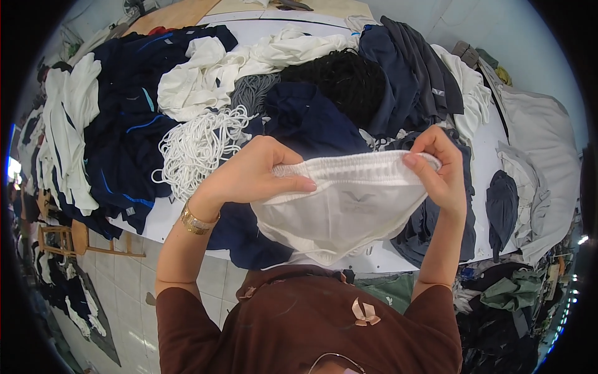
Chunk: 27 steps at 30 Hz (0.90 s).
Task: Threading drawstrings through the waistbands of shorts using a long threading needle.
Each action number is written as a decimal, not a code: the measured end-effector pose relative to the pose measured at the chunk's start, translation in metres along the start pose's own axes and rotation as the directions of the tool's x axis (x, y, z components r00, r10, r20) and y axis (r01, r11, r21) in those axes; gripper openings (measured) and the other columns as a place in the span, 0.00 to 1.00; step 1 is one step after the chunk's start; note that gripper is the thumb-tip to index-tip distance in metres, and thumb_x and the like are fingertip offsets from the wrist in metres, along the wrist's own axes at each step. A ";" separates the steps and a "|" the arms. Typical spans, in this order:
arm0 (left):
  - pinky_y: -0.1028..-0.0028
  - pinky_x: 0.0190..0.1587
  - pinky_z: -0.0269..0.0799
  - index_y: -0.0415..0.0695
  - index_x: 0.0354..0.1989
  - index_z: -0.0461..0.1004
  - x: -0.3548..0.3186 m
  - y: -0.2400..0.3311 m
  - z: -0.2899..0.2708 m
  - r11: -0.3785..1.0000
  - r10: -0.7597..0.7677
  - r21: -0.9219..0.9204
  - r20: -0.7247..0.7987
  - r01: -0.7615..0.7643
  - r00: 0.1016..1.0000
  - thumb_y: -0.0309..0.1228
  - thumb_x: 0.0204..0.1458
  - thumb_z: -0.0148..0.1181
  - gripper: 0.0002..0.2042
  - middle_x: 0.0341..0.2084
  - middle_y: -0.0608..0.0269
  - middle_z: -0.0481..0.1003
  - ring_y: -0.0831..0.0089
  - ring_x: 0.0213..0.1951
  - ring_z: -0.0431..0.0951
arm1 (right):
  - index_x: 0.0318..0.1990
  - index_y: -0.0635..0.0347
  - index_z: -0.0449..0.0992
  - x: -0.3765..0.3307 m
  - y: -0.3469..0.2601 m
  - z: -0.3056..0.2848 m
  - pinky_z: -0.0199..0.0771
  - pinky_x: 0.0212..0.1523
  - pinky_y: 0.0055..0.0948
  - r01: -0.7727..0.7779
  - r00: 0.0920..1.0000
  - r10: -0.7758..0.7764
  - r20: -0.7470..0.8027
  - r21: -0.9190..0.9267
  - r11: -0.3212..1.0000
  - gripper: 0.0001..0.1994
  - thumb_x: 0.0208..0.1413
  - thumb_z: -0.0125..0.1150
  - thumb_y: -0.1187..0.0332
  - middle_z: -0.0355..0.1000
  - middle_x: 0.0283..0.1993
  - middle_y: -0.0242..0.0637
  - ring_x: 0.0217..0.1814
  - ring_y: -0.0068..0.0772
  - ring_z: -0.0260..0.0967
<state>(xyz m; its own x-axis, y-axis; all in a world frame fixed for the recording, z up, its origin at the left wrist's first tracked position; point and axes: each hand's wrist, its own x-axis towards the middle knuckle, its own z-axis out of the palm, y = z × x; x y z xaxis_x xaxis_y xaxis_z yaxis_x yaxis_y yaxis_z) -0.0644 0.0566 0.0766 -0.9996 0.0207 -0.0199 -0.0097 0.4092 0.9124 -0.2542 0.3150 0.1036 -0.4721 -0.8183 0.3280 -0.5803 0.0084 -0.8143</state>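
A white garment with a gathered elastic waistband (361,165) is stretched between my two hands, its opening toward me. My left hand (261,168) pinches the band at its left end, thumb on the near side. At the right end my right hand (439,165) grips the same band between thumb and fingers. Below the band the thin white cloth hangs down, with a grey mark showing on it. Right behind the garment lies dark navy cloth (305,115). A tangled heap of white cord (199,146) sits just beyond my left hand.
Around the white table (483,209) lie piles of clothes: navy garments (124,118) at left, white ones (199,75) at the back, dark grey ones (417,68) at right. Black cords (339,78) are heaped mid-table. A wooden stool (78,237) stands on the tiled floor at left.
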 end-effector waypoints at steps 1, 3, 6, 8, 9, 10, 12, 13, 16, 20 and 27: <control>0.81 0.29 0.67 0.34 0.33 0.82 0.002 0.000 0.000 1.000 0.001 0.011 0.024 -0.002 1.000 0.33 0.49 0.70 0.12 0.22 0.67 0.79 0.88 0.25 0.69 | 0.31 0.61 0.70 -0.001 0.001 0.001 0.58 0.32 0.16 -0.001 1.000 0.002 0.028 -0.012 1.000 0.08 0.53 0.65 0.72 0.66 0.27 0.24 0.30 0.12 0.60; 0.82 0.27 0.66 0.34 0.32 0.82 0.006 0.002 0.003 0.998 0.068 0.012 0.046 -0.069 0.997 0.33 0.49 0.70 0.12 0.21 0.67 0.79 0.89 0.24 0.68 | 0.32 0.61 0.70 -0.001 0.001 0.002 0.59 0.32 0.16 -0.005 0.998 0.000 0.070 0.074 0.997 0.07 0.53 0.64 0.73 0.66 0.28 0.26 0.31 0.14 0.61; 0.75 0.25 0.65 0.33 0.29 0.79 0.009 0.006 0.010 0.994 0.103 0.045 -0.002 -0.103 0.995 0.36 0.48 0.67 0.15 0.15 0.54 0.73 0.78 0.18 0.65 | 0.33 0.62 0.70 0.001 -0.003 0.006 0.61 0.32 0.18 -0.028 0.995 0.023 0.096 0.058 0.998 0.08 0.53 0.65 0.72 0.66 0.29 0.27 0.32 0.15 0.62; 0.74 0.25 0.64 0.33 0.29 0.79 0.012 0.009 0.016 0.994 0.100 0.038 0.025 -0.101 0.995 0.36 0.48 0.68 0.15 0.15 0.53 0.72 0.78 0.18 0.63 | 0.33 0.62 0.70 0.005 -0.008 0.016 0.62 0.32 0.19 0.064 0.987 -0.055 0.149 -0.054 0.996 0.08 0.53 0.64 0.72 0.66 0.29 0.28 0.32 0.16 0.62; 0.74 0.25 0.64 0.33 0.29 0.78 0.014 0.011 0.020 0.994 0.099 0.035 0.039 -0.100 0.994 0.36 0.47 0.68 0.15 0.15 0.52 0.71 0.78 0.18 0.63 | 0.37 0.62 0.71 0.007 -0.009 0.023 0.64 0.33 0.21 0.069 0.981 -0.060 0.185 -0.044 0.997 0.11 0.51 0.67 0.69 0.66 0.31 0.30 0.31 0.19 0.63; 0.74 0.24 0.63 0.33 0.27 0.78 0.016 0.012 0.023 0.995 0.086 0.042 0.059 -0.088 0.995 0.36 0.47 0.68 0.15 0.14 0.53 0.70 0.78 0.18 0.61 | 0.40 0.62 0.72 0.010 -0.010 0.029 0.64 0.34 0.22 0.084 0.968 -0.075 0.238 -0.028 0.996 0.17 0.46 0.72 0.65 0.66 0.32 0.30 0.32 0.21 0.63; 0.73 0.24 0.61 0.33 0.26 0.77 0.020 0.012 0.030 0.992 0.122 0.013 0.007 -0.122 0.992 0.36 0.47 0.68 0.15 0.13 0.55 0.69 0.78 0.18 0.60 | 0.46 0.60 0.72 0.016 -0.012 0.042 0.65 0.36 0.25 0.100 0.953 -0.089 0.290 -0.025 0.995 0.29 0.37 0.78 0.58 0.67 0.35 0.32 0.33 0.26 0.64; 0.73 0.24 0.61 0.33 0.25 0.77 0.022 0.011 0.034 0.988 0.153 0.005 -0.017 -0.153 0.988 0.36 0.47 0.68 0.15 0.12 0.56 0.68 0.78 0.18 0.60 | 0.49 0.60 0.72 0.018 -0.013 0.048 0.66 0.36 0.27 0.121 0.951 -0.101 0.291 -0.052 0.991 0.34 0.33 0.79 0.56 0.68 0.37 0.33 0.34 0.28 0.64; 0.74 0.24 0.60 0.33 0.26 0.77 0.023 0.006 0.043 0.997 0.049 -0.052 -0.054 -0.052 0.997 0.34 0.47 0.67 0.13 0.14 0.55 0.68 0.78 0.19 0.60 | 0.54 0.59 0.70 0.025 -0.011 0.063 0.68 0.39 0.31 0.186 0.945 -0.150 0.291 -0.102 0.977 0.44 0.25 0.82 0.51 0.69 0.43 0.36 0.37 0.33 0.65; 0.77 0.27 0.62 0.35 0.28 0.74 0.021 -0.003 0.042 0.994 0.076 -0.061 -0.145 -0.086 0.986 0.28 0.49 0.66 0.09 0.18 0.63 0.70 0.83 0.23 0.64 | 0.66 0.47 0.58 0.028 -0.002 0.067 0.74 0.38 0.39 0.199 0.941 -0.081 0.328 -0.345 0.917 0.52 0.26 0.81 0.57 0.66 0.45 0.39 0.40 0.45 0.70; 0.73 0.25 0.59 0.34 0.26 0.65 -0.020 -0.037 -0.042 0.769 0.439 0.634 -0.616 0.081 0.654 0.27 0.50 0.65 0.14 0.17 0.54 0.59 0.71 0.21 0.56 | 0.68 0.39 0.54 0.024 0.043 0.004 0.74 0.48 0.43 -0.278 0.959 0.150 -0.240 -0.700 0.657 0.46 0.39 0.67 0.79 0.64 0.57 0.42 0.52 0.52 0.71</control>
<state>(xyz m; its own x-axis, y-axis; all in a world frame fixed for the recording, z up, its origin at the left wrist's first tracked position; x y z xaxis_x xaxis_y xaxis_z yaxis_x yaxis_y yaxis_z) -0.0449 0.0031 0.0604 -0.6750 -0.3685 0.6392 -0.0710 0.8948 0.4409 -0.2876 0.2939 0.0747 -0.6991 -0.6458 0.3069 -0.7150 0.6356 -0.2913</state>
